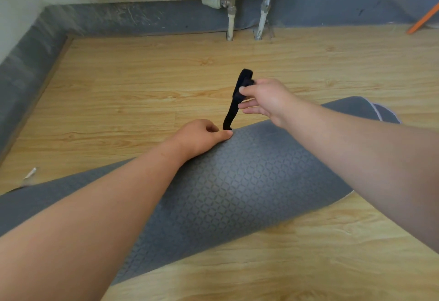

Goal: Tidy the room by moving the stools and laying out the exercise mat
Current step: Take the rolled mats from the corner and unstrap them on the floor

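Exercise mat [237, 182], grey, rolled, lying under both hands. Left hand [199, 136]: fingers curled in, thumb pressing the roll beside the strap's foot. Right hand [268, 101]: thumb and forefinger pinching black strap [234, 105] above; remaining fingers loosely apart.
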